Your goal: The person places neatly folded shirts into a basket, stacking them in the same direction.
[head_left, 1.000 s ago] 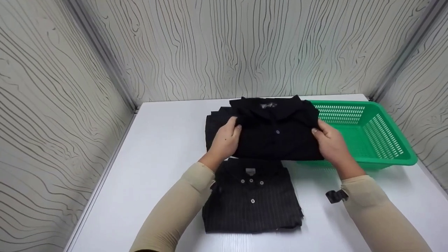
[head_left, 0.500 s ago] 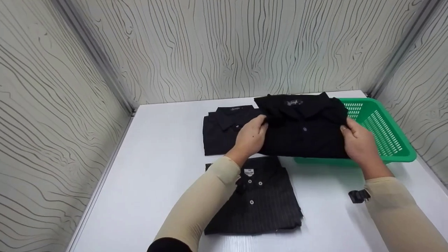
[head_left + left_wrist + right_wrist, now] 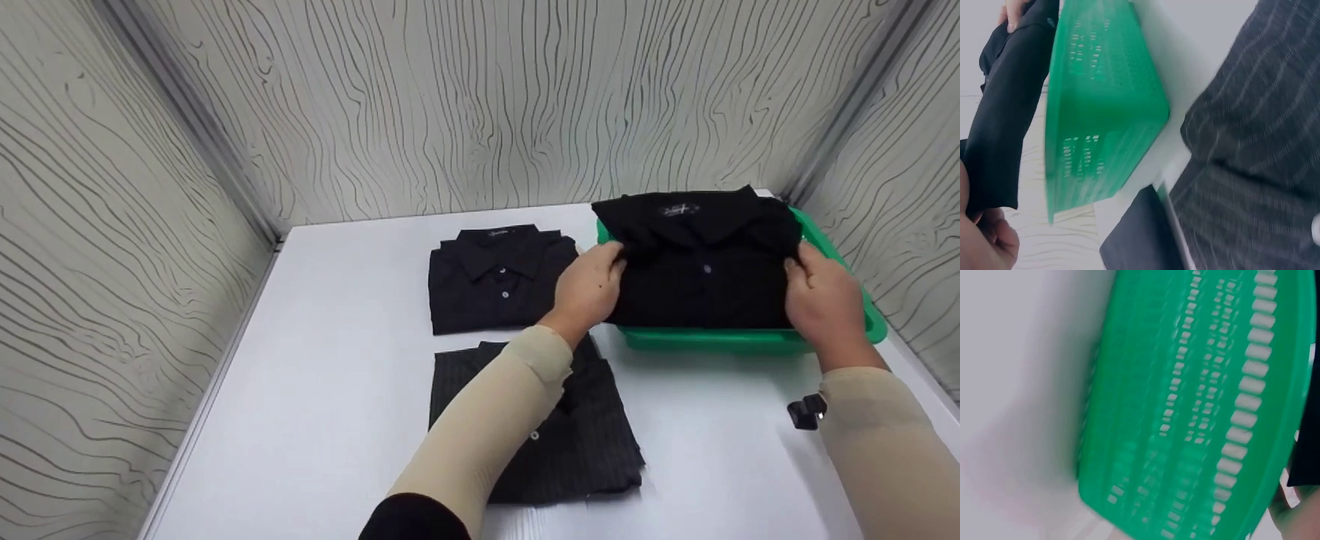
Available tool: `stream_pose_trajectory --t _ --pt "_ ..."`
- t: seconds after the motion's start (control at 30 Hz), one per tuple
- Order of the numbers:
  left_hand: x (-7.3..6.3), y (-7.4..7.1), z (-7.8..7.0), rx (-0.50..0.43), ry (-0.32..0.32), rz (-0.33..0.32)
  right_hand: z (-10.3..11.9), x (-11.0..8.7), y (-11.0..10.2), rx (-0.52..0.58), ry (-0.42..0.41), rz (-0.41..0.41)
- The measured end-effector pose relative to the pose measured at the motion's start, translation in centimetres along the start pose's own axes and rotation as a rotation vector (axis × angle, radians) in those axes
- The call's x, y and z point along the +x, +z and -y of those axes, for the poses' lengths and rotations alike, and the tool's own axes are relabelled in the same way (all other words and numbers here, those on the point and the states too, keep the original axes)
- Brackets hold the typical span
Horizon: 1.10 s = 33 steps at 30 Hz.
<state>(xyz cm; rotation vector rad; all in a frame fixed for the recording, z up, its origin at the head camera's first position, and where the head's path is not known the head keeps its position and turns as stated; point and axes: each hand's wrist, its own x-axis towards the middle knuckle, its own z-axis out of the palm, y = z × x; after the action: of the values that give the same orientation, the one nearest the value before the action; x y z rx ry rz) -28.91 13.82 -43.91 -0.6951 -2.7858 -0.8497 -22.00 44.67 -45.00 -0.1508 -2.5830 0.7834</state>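
A folded black shirt (image 3: 705, 289) with a collar, a neck label and one visible button is held level over the green basket (image 3: 720, 339). My left hand (image 3: 589, 289) grips its left edge, thumb on top. Its right edge is pinched by my right hand (image 3: 829, 304). In the left wrist view the shirt (image 3: 1008, 107) hangs above the basket's rim (image 3: 1053, 140), with my left hand (image 3: 985, 242) at its near corner. The right wrist view shows mostly the basket's slotted wall (image 3: 1202, 399), the shirt's dark edge and part of my right hand (image 3: 1303, 517).
Left of the basket lies a folded dark shirt (image 3: 465, 300) with its collar toward the back wall. In front of it is a folded dark striped shirt (image 3: 592, 442), partly covered by my left forearm. Patterned panels (image 3: 420, 112) enclose the white table (image 3: 337, 360) at the back and sides.
Both hands have carried the black shirt to the right, from above the folded dark shirt to over the basket. The dark shirt behind the striped one has come into view.
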Motion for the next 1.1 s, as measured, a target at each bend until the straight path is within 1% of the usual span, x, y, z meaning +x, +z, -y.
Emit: stream_pose_trajectory --t 0.1,0.17,0.23,0.4,0.57,0.67,0.77,0.83,0.93,1.1 --pt "0.5 1.0 -0.5 0.045 0.0 -0.009 -0.9 0.1 -0.1 -0.036 -0.009 -0.006" --pt "0.8 1.5 -0.9 0.07 -0.002 -0.019 -1.3 0.2 -0.1 -0.048 0.001 0.005" --pt "1.1 1.9 -1.2 0.095 -0.002 -0.027 -1.8 0.3 -0.2 -0.05 0.027 0.042" --pt "1.5 3.0 -1.5 0.157 -0.02 -0.02 -2.6 0.7 -0.5 -0.045 0.111 0.156" --pt "1.9 4.1 -1.5 0.232 -0.041 -0.022 -2.8 1.2 -0.5 -0.061 0.158 0.226" --pt "2.1 4.7 -1.6 0.251 -0.047 -0.018 -2.8 1.3 -0.5 -0.111 0.163 0.233" --pt "2.2 5.2 -2.0 0.267 -0.041 -0.013 -3.0 1.4 -0.4 -0.159 0.174 0.213" --pt "2.3 5.4 -2.4 0.286 -0.036 -0.002 -3.0 1.4 -0.3 -0.177 0.193 0.21" --pt "2.4 5.7 -2.9 0.335 -0.032 0.035 -3.1 1.1 -0.3 -0.194 0.231 0.221" --pt "2.6 6.4 -3.5 0.418 -0.049 0.099 -3.4 0.7 0.0 -0.218 0.263 0.251"
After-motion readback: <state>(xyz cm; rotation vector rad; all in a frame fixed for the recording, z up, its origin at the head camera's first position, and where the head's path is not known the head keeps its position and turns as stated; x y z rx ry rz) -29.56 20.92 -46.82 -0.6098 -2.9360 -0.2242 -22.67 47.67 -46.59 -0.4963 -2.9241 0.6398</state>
